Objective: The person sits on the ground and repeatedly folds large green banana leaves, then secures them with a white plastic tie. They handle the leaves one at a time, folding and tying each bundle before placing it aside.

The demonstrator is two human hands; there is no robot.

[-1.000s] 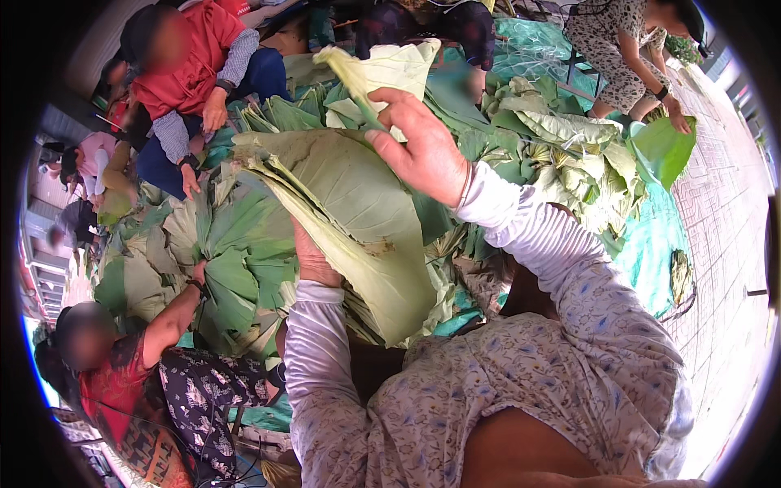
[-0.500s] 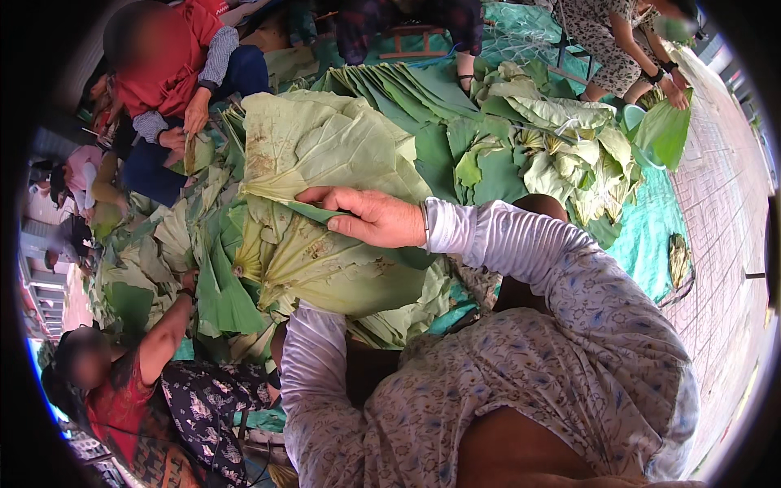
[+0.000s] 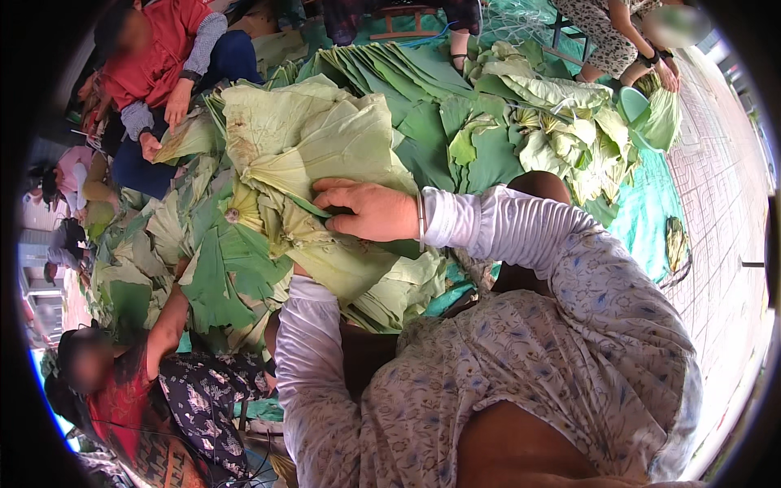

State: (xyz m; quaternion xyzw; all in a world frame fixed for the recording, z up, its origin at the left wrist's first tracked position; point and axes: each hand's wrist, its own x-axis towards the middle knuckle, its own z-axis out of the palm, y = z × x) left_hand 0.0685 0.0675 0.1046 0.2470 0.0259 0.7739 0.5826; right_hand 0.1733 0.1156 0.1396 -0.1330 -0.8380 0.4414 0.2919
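A stack of large pale green leaves [image 3: 305,134], some creased and brown-spotted, lies in front of me. My right hand [image 3: 366,210] rests across it beside a darker green leaf edge, fingers slightly bent and thumb apart. My left hand [image 3: 299,268] is mostly underneath the leaves at the bottom of the stack; only skin near the cuff shows, its fingers hidden. A fanned darker green leaf bundle [image 3: 228,268] lies just left of that stack.
Co-workers sit around me: one in red [image 3: 150,57] at upper left, another [image 3: 114,407] at lower left, one in patterned clothes [image 3: 614,41] at upper right. More leaf piles [image 3: 561,138], a green bowl [image 3: 630,114], turquoise sheeting [image 3: 639,236] and pavement [image 3: 716,236] surround us.
My right hand has come down from raised with a leaf to resting on the stack, and that pale leaf now lies flat on top. The upper-left co-worker's hands hold a leaf.
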